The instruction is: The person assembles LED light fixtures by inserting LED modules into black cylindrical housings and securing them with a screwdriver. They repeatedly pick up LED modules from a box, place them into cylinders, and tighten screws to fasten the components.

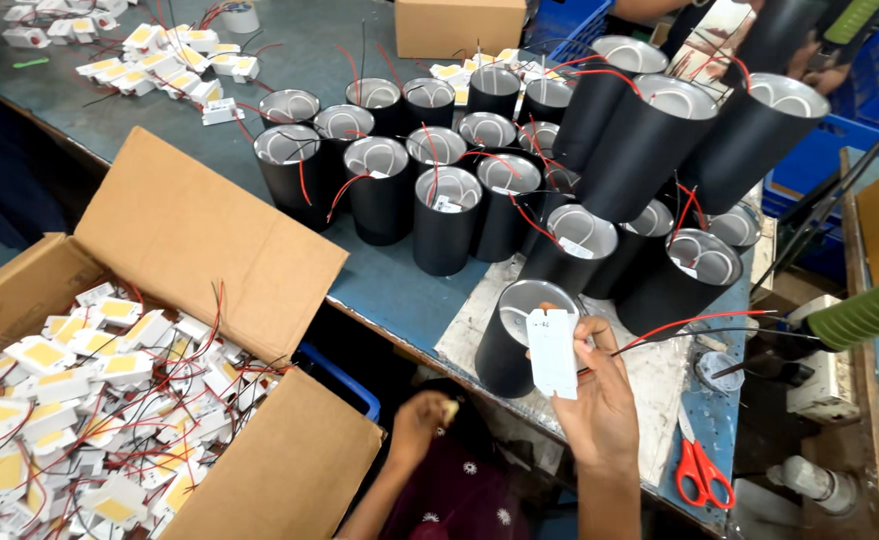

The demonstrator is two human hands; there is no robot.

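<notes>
The right hand [600, 400] is up over the near edge of the surface [400, 285], fingers clamped on a flat white driver module [553, 352], held upright, its long axis running vertical. Red and black wires [690, 325] trail off to the right. Right behind the module, touching or nearly so, a black cylindrical housing [520, 335] tilts its open mouth toward the hand, more housings crowded beyond it. The left hand [422, 422] sits lower down, below the surface edge, fingers curled around something small and pale, beside the open cardboard box of modules [290, 470]. Red-handled scissors [700, 472] lie to the right.
</notes>
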